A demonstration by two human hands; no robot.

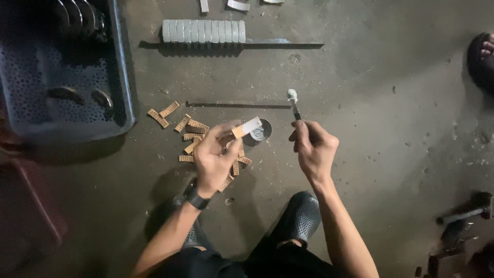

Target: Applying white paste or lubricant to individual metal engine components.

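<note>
Left hand (213, 157) pinches a tan pad (246, 127); right hand (314, 149) clamps a brush (293, 103), seemingly glue-tipped, at two o'clock: coat thinly, evenly.

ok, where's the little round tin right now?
In the head view, the round tin sits on the floor, mid-frame, between the left hand and right hand, just right of the scattered brown pieces.

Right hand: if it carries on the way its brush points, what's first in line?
The right hand aims its small white-tipped brush up-frame. First in that line looks to be the thin dark metal strip on the concrete floor, just right of the row of pale curved blocks; depth unclear.
</note>
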